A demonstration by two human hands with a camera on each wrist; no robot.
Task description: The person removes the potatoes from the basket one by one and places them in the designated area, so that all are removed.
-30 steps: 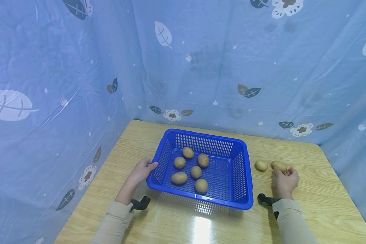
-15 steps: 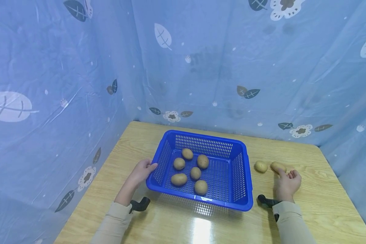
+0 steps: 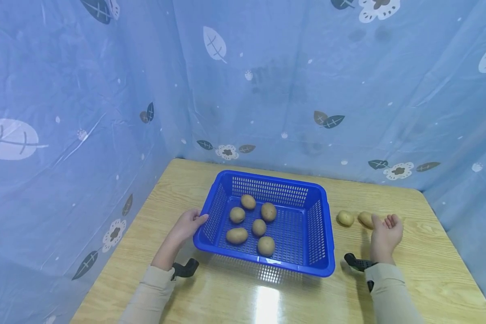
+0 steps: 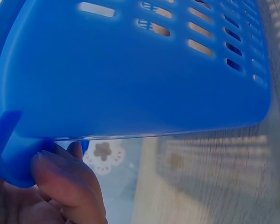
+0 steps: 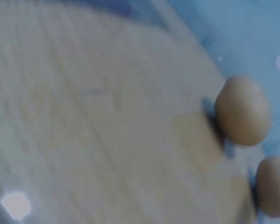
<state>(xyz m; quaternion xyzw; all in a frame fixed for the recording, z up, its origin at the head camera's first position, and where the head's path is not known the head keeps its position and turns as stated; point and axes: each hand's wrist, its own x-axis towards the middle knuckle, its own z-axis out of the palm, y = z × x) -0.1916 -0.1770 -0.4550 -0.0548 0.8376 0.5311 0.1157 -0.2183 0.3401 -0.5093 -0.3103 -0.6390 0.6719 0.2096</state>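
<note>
A blue plastic basket (image 3: 265,266) with slotted walls stands on the table, several potatoes (image 3: 237,236) lying on its floor. My left hand (image 3: 186,226) grips its left rim, thumb on top; in the left wrist view the fingers (image 4: 67,179) curl under that rim, against the basket's outer wall (image 4: 130,88). Right of the basket, a round potato (image 3: 345,218) and a longer potato (image 3: 365,219) lie side by side. My right hand (image 3: 386,238) hovers just right of the longer one, palm turned up, fingers loosely curled, holding nothing. The right wrist view has two potatoes (image 5: 242,111) but no hand.
The pale wooden table (image 3: 299,299) is backed by a blue patterned curtain (image 3: 267,99), with more curtain at both sides. Black wrist mounts (image 3: 358,262) stick out inward from both sleeves. Light glares off the table's front.
My right hand has let go of the longer potato and drawn back to the right, turning palm up. That potato stays on the table. My left hand keeps its grip on the basket.
</note>
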